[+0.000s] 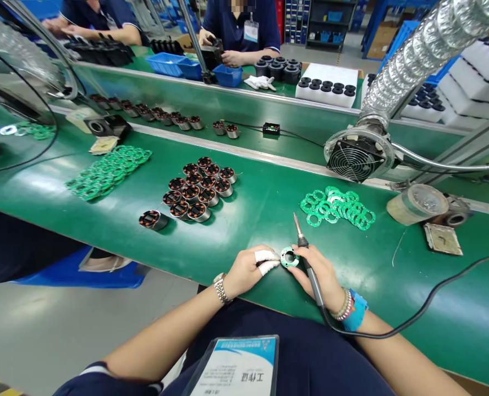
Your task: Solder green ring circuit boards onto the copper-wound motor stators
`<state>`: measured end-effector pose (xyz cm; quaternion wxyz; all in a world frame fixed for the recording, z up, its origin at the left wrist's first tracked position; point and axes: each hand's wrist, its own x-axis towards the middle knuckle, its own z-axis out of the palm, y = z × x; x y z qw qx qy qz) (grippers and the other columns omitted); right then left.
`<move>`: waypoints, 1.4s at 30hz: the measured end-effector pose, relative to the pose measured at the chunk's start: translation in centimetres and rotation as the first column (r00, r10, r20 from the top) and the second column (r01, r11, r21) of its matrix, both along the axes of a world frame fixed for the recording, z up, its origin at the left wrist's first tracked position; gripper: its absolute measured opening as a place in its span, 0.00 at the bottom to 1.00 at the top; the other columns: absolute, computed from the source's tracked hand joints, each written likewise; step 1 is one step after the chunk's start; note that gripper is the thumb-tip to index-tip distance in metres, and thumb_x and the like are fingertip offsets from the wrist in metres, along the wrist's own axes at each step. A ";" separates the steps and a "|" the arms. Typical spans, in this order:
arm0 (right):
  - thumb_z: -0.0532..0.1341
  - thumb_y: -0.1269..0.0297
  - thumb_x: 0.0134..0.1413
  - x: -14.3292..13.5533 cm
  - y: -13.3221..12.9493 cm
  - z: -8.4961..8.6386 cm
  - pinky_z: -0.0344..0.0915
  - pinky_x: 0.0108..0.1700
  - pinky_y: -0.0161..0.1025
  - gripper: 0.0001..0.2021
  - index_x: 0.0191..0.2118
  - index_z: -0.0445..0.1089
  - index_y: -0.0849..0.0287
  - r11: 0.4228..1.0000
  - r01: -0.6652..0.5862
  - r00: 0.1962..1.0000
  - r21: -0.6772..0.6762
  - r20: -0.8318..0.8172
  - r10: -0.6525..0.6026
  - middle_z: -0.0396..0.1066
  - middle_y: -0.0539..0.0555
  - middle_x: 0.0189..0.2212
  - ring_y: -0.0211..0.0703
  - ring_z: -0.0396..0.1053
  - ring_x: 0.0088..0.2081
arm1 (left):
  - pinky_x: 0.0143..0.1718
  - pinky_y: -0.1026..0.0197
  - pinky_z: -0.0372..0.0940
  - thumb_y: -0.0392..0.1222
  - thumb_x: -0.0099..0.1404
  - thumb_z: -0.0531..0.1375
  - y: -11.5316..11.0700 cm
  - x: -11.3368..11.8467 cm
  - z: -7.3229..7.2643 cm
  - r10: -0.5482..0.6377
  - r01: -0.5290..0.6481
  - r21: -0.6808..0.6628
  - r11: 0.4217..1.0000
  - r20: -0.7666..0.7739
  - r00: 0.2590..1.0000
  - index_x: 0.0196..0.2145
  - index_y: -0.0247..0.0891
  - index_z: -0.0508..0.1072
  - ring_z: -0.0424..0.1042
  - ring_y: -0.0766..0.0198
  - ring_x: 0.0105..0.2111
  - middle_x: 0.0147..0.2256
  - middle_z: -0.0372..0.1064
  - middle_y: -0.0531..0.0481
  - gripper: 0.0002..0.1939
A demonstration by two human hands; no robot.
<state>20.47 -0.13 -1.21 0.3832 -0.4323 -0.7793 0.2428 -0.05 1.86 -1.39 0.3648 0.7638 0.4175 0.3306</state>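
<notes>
My left hand [245, 270] is closed, its white-wrapped thumb and finger pinching the left edge of a green ring-shaped circuit board [284, 260]. Whether a motor part sits under that ring I cannot make out. On the other side, the fingertips of my right hand [325, 278] touch the board's right edge. The same hand holds a soldering iron [315, 283], its handle lying across the palm and its tip pointing up and away from me. Both hands are just above the front part of the green table [264, 220].
Wound stators [190, 192] stand grouped left of centre. Loose green ring boards [337, 208] lie at right, more boards [108, 173] at left. A fan with duct [353, 159], a round tub [417, 203] and a sponge tray [443, 239] stand right. The iron's cord [426, 302] trails right. Co-workers sit opposite.
</notes>
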 end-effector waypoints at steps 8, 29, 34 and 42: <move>0.57 0.70 0.54 -0.1 -0.1 -0.1 0.68 0.44 0.43 0.15 0.48 0.60 0.55 1.000 0.009 1.000 0.026 0.006 -0.009 0.67 0.59 0.42 0.46 0.67 0.43 | 0.22 0.67 0.62 0.36 0.54 0.58 -0.6 3.1 -0.2 0.273 -0.252 -0.240 0.937 0.056 0.960 0.23 0.36 0.63 0.63 0.69 0.20 0.21 0.62 0.55 0.07; 0.61 0.67 0.53 1.5 1.4 1.0 0.63 0.53 0.46 0.18 0.50 0.60 0.55 0.977 -0.201 0.980 -0.073 -0.023 0.200 0.68 0.57 0.46 0.46 0.63 0.51 | 0.37 0.59 0.66 0.33 0.63 0.52 -0.4 0.0 0.6 0.134 0.129 0.496 0.859 -0.460 0.878 0.40 0.36 0.70 0.71 0.60 0.35 0.37 0.73 0.46 0.10; 0.60 0.66 0.53 1.1 0.9 0.8 0.64 0.50 0.46 0.15 0.48 0.62 0.56 0.993 -0.118 0.993 -0.029 0.012 0.119 0.70 0.57 0.44 0.46 0.64 0.49 | 0.33 0.61 0.64 0.33 0.65 0.49 0.2 -0.5 0.8 0.056 0.272 0.600 0.753 -0.470 0.881 0.37 0.37 0.70 0.70 0.61 0.34 0.35 0.73 0.46 0.11; 0.59 0.67 0.54 0.8 0.7 0.6 0.65 0.48 0.45 0.14 0.47 0.62 0.56 0.994 -0.104 0.994 -0.029 0.032 0.105 0.70 0.56 0.42 0.46 0.65 0.46 | 0.29 0.62 0.62 0.34 0.64 0.47 1.0 -0.2 1.3 -0.063 0.314 0.370 0.875 -0.555 0.829 0.34 0.35 0.69 0.68 0.62 0.31 0.32 0.70 0.45 0.10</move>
